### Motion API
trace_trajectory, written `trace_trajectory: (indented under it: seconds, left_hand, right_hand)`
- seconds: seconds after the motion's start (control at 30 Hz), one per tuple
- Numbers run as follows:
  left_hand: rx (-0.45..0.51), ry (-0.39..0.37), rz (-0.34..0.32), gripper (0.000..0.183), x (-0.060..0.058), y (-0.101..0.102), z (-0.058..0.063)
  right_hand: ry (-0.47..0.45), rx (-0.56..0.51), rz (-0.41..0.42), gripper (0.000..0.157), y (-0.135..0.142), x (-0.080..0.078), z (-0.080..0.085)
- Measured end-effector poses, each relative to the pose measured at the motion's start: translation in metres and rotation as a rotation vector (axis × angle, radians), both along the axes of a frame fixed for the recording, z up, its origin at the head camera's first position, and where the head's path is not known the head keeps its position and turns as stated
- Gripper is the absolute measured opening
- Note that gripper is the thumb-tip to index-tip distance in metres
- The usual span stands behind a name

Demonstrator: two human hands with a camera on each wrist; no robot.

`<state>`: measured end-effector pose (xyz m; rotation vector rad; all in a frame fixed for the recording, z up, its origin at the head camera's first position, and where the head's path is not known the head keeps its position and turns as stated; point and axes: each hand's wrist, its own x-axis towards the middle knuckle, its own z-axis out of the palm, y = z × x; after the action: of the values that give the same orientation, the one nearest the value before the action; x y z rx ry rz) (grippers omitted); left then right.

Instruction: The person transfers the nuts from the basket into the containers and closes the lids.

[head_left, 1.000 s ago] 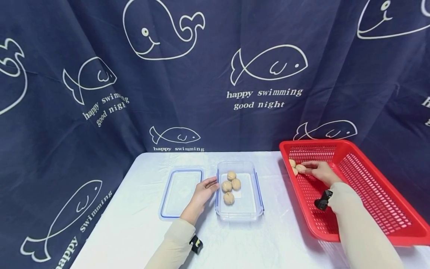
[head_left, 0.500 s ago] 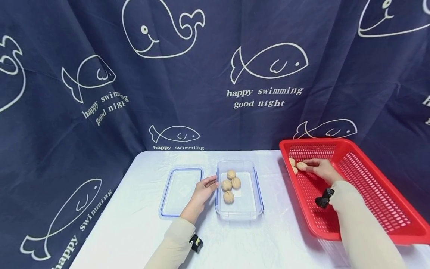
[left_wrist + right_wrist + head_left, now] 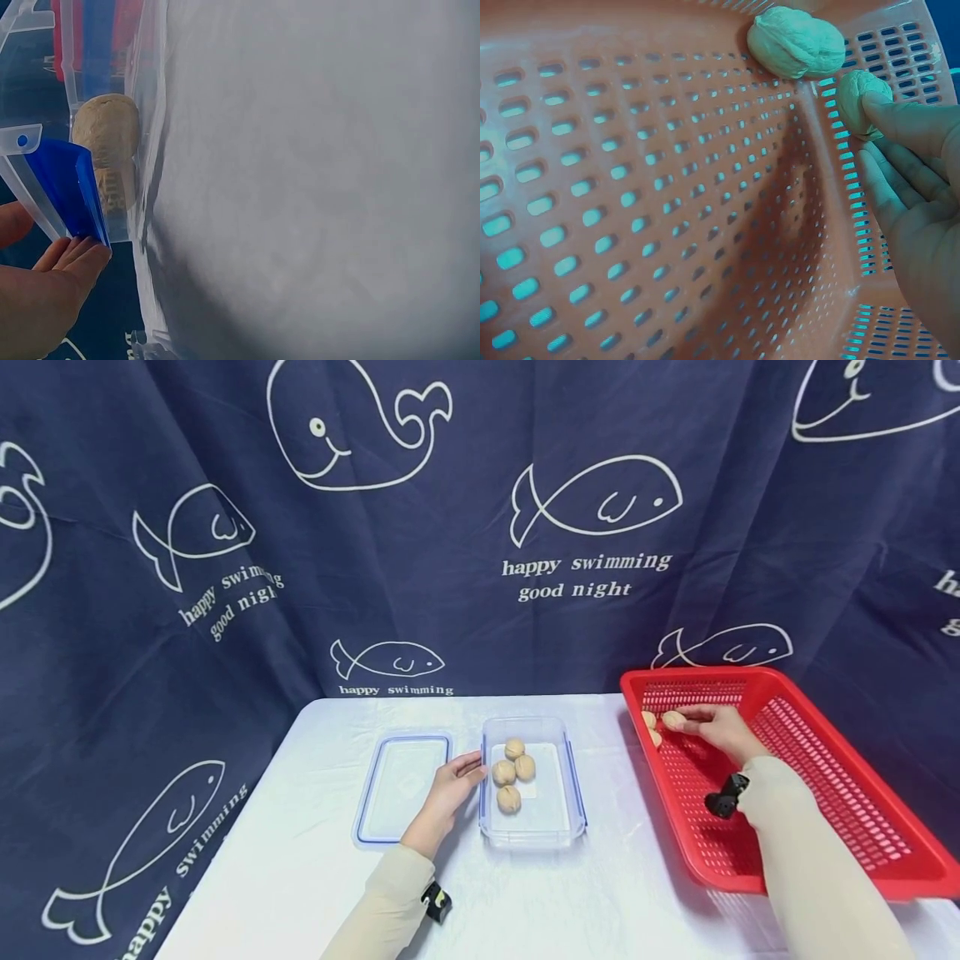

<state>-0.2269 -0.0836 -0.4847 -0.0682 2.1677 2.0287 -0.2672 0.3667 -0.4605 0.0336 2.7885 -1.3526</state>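
My right hand (image 3: pixel 723 731) reaches into the red basket (image 3: pixel 675 827) and pinches a walnut (image 3: pixel 673 720) between thumb and fingers. In the right wrist view the held walnut (image 3: pixel 859 103) is close to the basket's perforated end wall. Two other walnuts (image 3: pixel 795 43) lie beside it, against the basket's left side. My left hand (image 3: pixel 450 789) rests with its fingers at the left wall of a clear plastic container (image 3: pixel 551 839). In the left wrist view its fingertips meet the blue latch (image 3: pixel 71 184). Inside the container sit several walnuts (image 3: pixel 504 772).
Left of the container, a clear lid with a blue seal (image 3: pixel 401 789) lies flat on the white-covered table (image 3: pixel 300 868). A dark blue curtain (image 3: pixel 480 635) with fish and whale drawings hangs behind the table.
My right hand has lifted the pinched walnut slightly and moved it away from the other two in the basket. My left hand stays at the container's side.
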Motion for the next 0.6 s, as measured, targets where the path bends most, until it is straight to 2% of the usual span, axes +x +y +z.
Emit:
trace_trajectory:
  seconds: [0.37,0.47,0.6]
  left_hand:
    - [0.014,0.018,-0.018,0.043,0.000,-0.001,0.001]
    - [0.009,0.018,-0.025,0.043,0.004,-0.001,0.008]
    - [0.002,0.018,-0.037,0.042,0.014,0.001,0.025]
  right_hand:
    - [0.020,0.004,0.028,0.054,-0.003,-0.001,0.013]
    - [0.031,0.018,0.027,0.054,-0.006,0.000,0.019]
    - [0.093,0.023,0.012,0.053,-0.008,-0.001,0.024]
